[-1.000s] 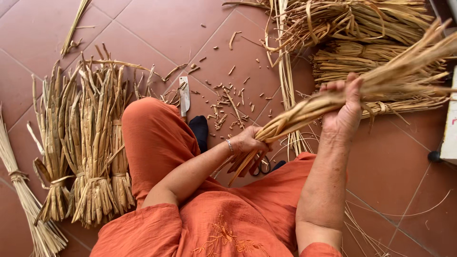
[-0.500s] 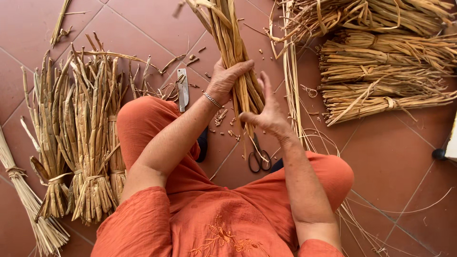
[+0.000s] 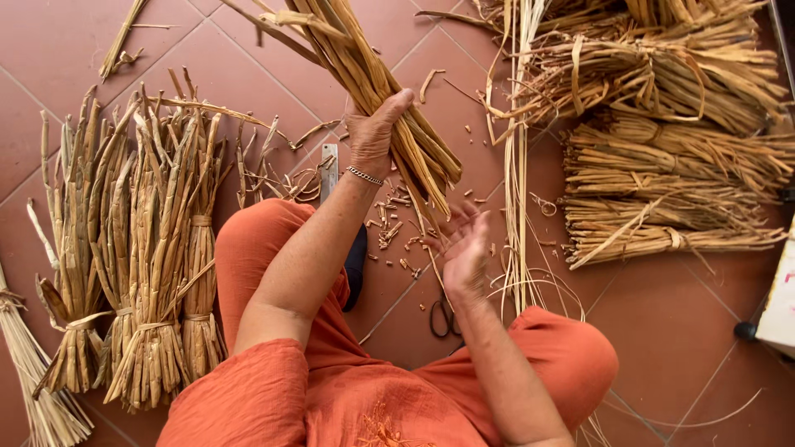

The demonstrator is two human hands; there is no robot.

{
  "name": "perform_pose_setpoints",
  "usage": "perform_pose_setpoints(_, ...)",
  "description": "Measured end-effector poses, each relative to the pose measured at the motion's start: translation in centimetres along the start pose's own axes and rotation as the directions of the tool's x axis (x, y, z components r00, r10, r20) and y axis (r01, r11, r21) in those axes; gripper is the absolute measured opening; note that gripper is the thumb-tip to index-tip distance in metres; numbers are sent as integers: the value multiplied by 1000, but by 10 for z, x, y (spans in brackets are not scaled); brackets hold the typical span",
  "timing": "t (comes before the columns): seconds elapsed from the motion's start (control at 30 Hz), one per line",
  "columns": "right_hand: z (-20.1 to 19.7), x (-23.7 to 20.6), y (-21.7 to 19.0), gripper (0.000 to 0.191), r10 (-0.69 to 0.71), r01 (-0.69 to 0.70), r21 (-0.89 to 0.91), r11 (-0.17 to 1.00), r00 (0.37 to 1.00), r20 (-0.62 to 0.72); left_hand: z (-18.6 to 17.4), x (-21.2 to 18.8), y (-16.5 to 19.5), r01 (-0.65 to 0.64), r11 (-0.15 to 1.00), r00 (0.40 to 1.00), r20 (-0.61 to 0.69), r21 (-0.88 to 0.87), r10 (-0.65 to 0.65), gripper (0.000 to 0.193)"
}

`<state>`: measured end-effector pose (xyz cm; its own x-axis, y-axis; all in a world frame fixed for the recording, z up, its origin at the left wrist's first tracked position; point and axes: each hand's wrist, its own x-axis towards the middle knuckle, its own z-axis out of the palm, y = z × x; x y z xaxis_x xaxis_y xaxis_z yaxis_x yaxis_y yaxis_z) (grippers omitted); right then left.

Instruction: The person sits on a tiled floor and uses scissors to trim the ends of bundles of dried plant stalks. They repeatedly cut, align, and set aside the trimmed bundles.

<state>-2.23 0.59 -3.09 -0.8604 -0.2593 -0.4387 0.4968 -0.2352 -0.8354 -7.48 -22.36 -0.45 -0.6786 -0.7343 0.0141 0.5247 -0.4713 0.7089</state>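
Observation:
My left hand (image 3: pixel 374 131), with a thin bracelet on the wrist, grips a thick bundle of dried reed stalks (image 3: pixel 364 79) that slants up and to the left, cut ends pointing down-right. My right hand (image 3: pixel 465 252) hovers just below those cut ends, palm up, fingers spread, holding nothing. I sit on the floor in orange clothes with knees apart. Black-handled scissors (image 3: pixel 444 317) lie on the tiles between my legs, under the right forearm. A knife with a dark handle (image 3: pixel 330 170) lies beside my left knee.
Tied reed bundles (image 3: pixel 141 273) lie on the left. A bigger stack of tied bundles (image 3: pixel 662 157) fills the upper right, with long loose strands (image 3: pixel 520 190) beside it. Short offcuts (image 3: pixel 393 223) litter the red tiles. A white object (image 3: pixel 782 302) stands at the right edge.
The bundle swung from the right side to upright in front of me. My left hand took hold of it, and my right hand let go and dropped below its ends.

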Motion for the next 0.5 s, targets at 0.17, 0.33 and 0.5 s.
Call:
perform_pose_setpoints(0.17, 12, -11, 16, 35, -237, 278, -257, 926, 955, 177, -20, 13, -2, 114, 993, 982, -154, 38, -107, 32)
perform_pose_setpoints(0.33, 26, -3, 5, 46, -315, 354, -203, 913, 928, 199, -32, 16, -9, 174, 982, 962, -226, 68, -154, 38)
perform_pose_setpoints(0.5, 45, 2, 4, 46, -311, 336, -175, 926, 938, 156, -37, 6, -27, 201, 978, 959, -214, 55, -185, 41)
